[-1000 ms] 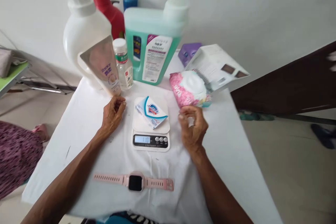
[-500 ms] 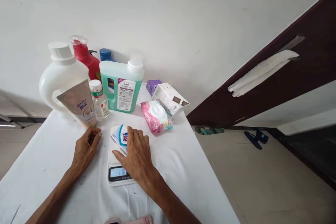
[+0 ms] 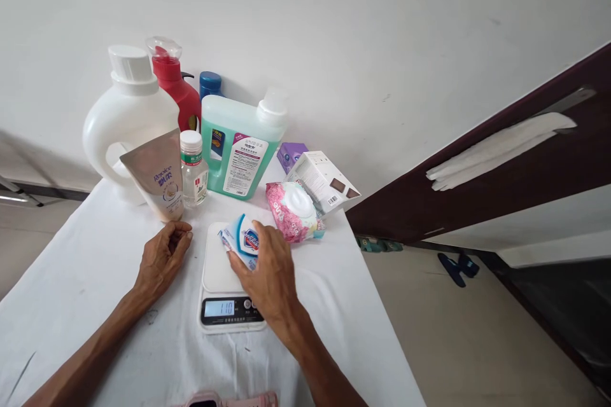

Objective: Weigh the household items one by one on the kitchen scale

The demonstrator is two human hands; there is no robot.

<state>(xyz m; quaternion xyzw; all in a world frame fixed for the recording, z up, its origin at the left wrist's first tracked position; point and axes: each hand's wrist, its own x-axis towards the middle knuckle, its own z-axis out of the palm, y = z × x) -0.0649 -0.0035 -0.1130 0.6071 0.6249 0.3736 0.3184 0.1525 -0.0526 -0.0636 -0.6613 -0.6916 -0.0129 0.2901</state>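
Note:
A white kitchen scale (image 3: 217,273) sits on the white-covered table (image 3: 86,280), its display lit. My right hand (image 3: 268,276) grips a small white and blue soap packet (image 3: 241,240) over the scale's far right corner; the packet looks slightly lifted and tilted. My left hand (image 3: 163,257) rests loosely curled on the cloth, left of the scale, holding nothing, just below a beige tube (image 3: 160,181).
Along the wall stand a white jug (image 3: 126,124), a red pump bottle (image 3: 174,82), a green detergent jug (image 3: 238,143) and a small clear bottle (image 3: 193,172). A pink wipes pack (image 3: 292,211), a white box (image 3: 324,181), a purple box (image 3: 291,154). A pink watch (image 3: 229,399) lies at the near edge. Dark door (image 3: 477,184) right.
My right hand went from beside the scale onto the soap packet, closed on it and shifted it toward the scale's right side. The view tilted up. My left hand stayed put.

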